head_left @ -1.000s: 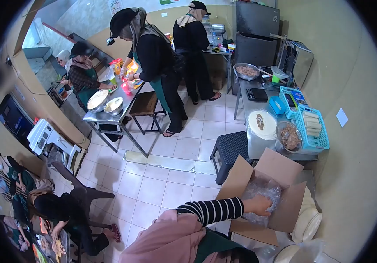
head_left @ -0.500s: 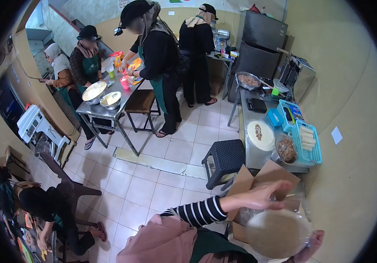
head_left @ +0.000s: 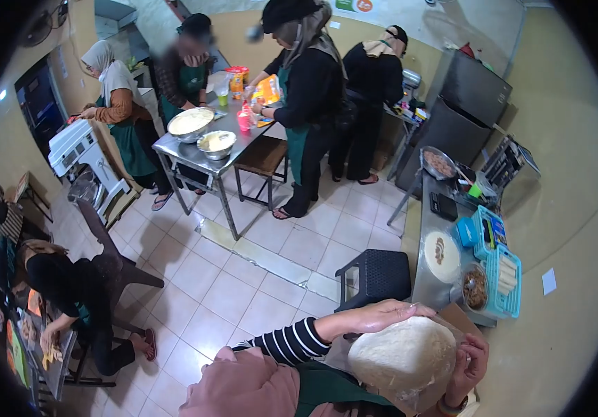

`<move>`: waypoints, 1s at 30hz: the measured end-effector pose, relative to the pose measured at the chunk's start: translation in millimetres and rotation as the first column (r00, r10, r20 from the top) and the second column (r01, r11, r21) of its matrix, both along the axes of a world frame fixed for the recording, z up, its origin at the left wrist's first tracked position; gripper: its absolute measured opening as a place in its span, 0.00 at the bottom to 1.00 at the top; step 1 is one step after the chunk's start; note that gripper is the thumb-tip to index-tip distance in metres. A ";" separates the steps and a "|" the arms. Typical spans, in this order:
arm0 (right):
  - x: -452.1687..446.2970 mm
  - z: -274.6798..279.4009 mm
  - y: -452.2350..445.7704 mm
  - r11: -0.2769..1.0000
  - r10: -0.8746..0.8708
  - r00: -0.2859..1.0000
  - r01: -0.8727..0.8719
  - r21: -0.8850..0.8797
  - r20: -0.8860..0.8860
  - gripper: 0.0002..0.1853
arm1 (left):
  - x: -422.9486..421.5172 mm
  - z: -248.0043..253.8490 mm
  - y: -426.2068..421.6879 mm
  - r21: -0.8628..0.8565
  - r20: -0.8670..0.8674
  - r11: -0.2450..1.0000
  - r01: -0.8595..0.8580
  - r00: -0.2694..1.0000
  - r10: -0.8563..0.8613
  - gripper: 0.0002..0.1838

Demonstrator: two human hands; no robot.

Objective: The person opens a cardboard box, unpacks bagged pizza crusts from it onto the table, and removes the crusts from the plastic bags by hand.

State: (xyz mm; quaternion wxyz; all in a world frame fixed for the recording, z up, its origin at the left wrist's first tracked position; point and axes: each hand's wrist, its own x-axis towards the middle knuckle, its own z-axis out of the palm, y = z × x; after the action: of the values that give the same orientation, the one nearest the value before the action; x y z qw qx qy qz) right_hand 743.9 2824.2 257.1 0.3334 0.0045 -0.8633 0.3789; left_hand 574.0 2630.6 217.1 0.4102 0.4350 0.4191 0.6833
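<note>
A pale, round stack of thin wrappers (head_left: 399,351) in a clear plastic bag is held up in front of my chest, its flat face towards me. My left hand (head_left: 382,316), below a striped sleeve, lies along the upper edge with its fingers stretched over the rim. At the right edge, my right hand (head_left: 471,365) curls its fingers round the plastic and the stack. Behind the stack, mostly hidden, is an open cardboard box (head_left: 457,318). On the metal table (head_left: 420,292) beyond it lies a round wrapper (head_left: 442,257) with brown filling in a line.
By the wrapper stand a bowl of filling (head_left: 474,288), a blue basket of rolls (head_left: 504,281) and a black scale (head_left: 443,206). A dark stool (head_left: 375,279) is beside the table. Several co-workers stand or sit around other tables; large bowls (head_left: 191,124) stand on one.
The wrapper stack has been raised and moved left, away from the box. My left hand has come down onto its edge, and my right hand has moved up. My view has turned left.
</note>
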 end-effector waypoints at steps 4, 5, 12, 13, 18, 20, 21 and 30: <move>-31.2 -6.2 -4.9 0.951 0.177 0.969 -0.214 -0.225 -0.173 0.14 | -18.4 6.7 -29.3 0.048 0.133 0.992 -0.120 0.985 0.113 0.28; -39.1 -8.0 -5.0 0.858 0.284 0.903 -0.389 -0.335 -0.322 0.15 | -22.5 7.6 -36.7 0.059 0.167 0.987 -0.152 0.976 0.140 0.27; -96.4 -29.3 -38.4 0.940 -0.006 0.939 -0.112 -0.324 -0.345 0.24 | -22.9 12.5 -58.4 0.169 0.175 0.894 -0.415 0.905 0.387 0.27; -106.1 -38.8 -46.3 0.933 -0.086 0.963 -0.013 -0.359 -0.257 0.22 | -17.3 14.4 -60.3 0.173 0.072 0.876 -0.450 0.893 0.444 0.27; -105.0 -50.6 -7.5 0.967 -0.188 0.982 0.182 -0.179 -0.013 0.13 | -15.0 16.2 -75.1 0.246 -0.126 0.783 -0.572 0.782 0.611 0.24; -91.8 -37.8 -7.0 0.745 0.030 1.000 -0.025 -0.666 -0.005 0.10 | -22.7 10.4 -77.1 0.277 -0.027 0.743 -0.609 0.768 0.640 0.25; -86.5 -42.1 -2.9 0.747 0.022 1.000 -0.019 -0.665 -0.004 0.10 | -27.2 7.0 -81.9 0.231 0.077 0.794 -0.563 0.824 0.561 0.25; -29.5 -17.4 22.2 0.838 -0.166 0.970 0.234 -0.493 0.178 0.16 | -17.4 13.6 -105.9 0.054 0.397 0.915 -0.400 0.849 0.348 0.25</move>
State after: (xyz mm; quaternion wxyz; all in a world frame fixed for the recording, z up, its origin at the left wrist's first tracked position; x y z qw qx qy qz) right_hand 714.4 2846.4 239.6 0.3043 -0.1987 -0.7472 0.5564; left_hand 556.6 2524.7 230.7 0.3121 0.2310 0.3615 0.8477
